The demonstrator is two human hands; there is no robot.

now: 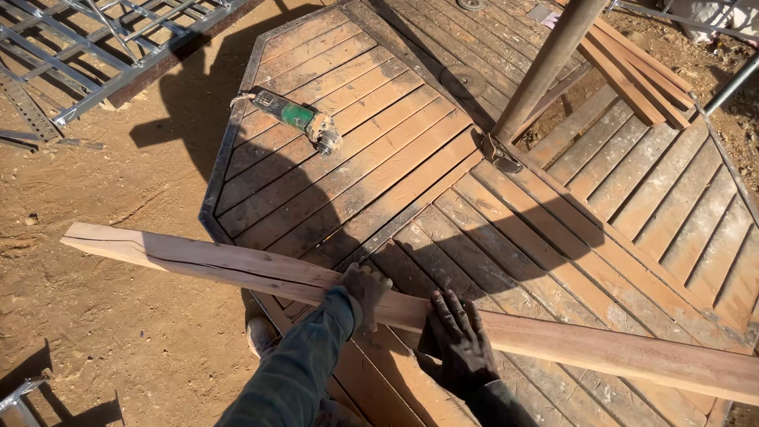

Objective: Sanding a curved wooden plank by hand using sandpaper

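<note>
Both gloved hands grip one long, cracked wooden plank (pixel 237 269) lying across a weathered slatted wooden platform (pixel 364 158), left hand (pixel 365 289) curled over its edge, right hand (pixel 460 344) spread flat, fingers splayed, near a green angle grinder (pixel 296 119).

long wooden plank (pixel 237 265) lying across the near edge of the slatted wooden table (pixel 371 166), barring the way from near side to far. open slats beyond it, broken only by a green angle grinder (pixel 296 117) near the left edge and a slanted metal pole (pixel 545 67) at centre. stacked boards (pixel 632 75) crowding the far right. bare dirt ground (pixel 103 316) free on the left.
</note>
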